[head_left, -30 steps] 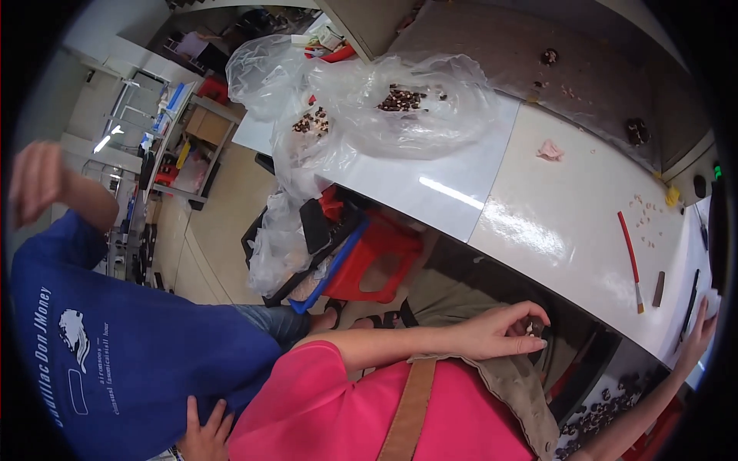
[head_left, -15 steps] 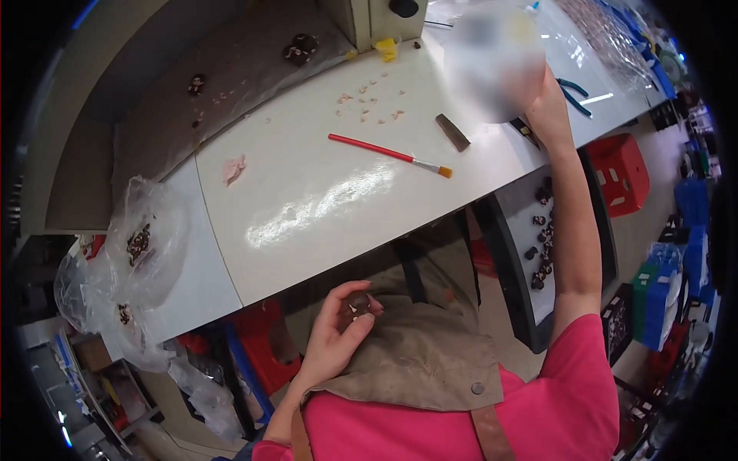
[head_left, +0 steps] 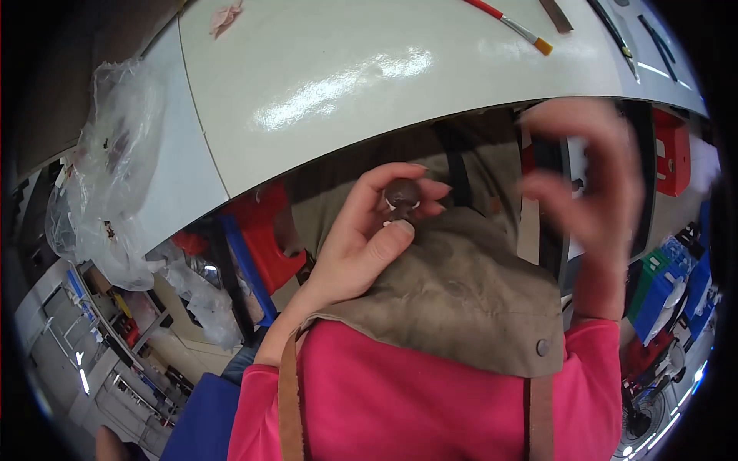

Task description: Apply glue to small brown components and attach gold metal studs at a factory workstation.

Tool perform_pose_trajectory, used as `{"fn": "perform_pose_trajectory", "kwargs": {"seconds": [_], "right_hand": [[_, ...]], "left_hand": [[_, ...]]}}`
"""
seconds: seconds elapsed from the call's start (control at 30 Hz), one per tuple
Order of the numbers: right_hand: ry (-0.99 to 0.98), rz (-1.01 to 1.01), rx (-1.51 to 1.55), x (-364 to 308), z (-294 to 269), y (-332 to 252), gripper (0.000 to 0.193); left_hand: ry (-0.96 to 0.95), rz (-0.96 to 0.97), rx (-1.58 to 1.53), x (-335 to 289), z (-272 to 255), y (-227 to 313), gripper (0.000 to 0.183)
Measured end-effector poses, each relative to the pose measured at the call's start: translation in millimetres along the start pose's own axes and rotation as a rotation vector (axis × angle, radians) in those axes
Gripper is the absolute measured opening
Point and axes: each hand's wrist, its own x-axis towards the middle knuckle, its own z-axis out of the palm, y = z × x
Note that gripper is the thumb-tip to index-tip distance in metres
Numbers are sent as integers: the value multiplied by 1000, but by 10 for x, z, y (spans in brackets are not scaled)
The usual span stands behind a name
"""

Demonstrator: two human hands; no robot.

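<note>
In my left hand, over the brown apron, sits a small dark brown figurine with a round, smooth head and thin white bits around its neck. The thumb presses on its lower part and the fingers curl behind it. My right hand is raised off the table's front edge, to the right of the figurine. It is smeared by motion, but thumb and fingers stand apart, with nothing visible between them.
On the white table lie a red-handled paintbrush, a flat brown strip, a slim dark tool and dark pliers. A pink crumpled scrap is far left. A clear plastic bag hangs over the left edge.
My right hand has come back from the table's far right to near my front. The left hand has lifted and turned the figurine, showing its head. The view has tilted down.
</note>
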Motion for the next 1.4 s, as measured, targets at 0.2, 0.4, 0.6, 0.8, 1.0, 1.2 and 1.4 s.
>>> {"fn": "perform_pose_trajectory", "kwargs": {"seconds": [0.2,0.4,0.6,0.8,1.0,1.2,1.4], "right_hand": [[7,-41,207,-45,935,75,48],[58,-169,121,17,998,75,44],[81,-205,105,36,1016,81,43],[93,-240,43,71,1004,67,42],[19,-325,-5,117,987,97,45],[13,-358,-16,149,1021,121,45],[21,-386,-18,231,949,47,45]], "left_hand": [[-170,26,-176,3,-55,-73,59],[-60,-38,-215,-52,-40,-73,73],[-76,-76,-221,-43,5,-86,75],[-58,-81,-360,-31,5,-156,71],[-48,-91,-343,-16,23,-163,68],[4,-67,-555,0,30,-173,59],[-6,2,-510,2,27,-96,57]]}}
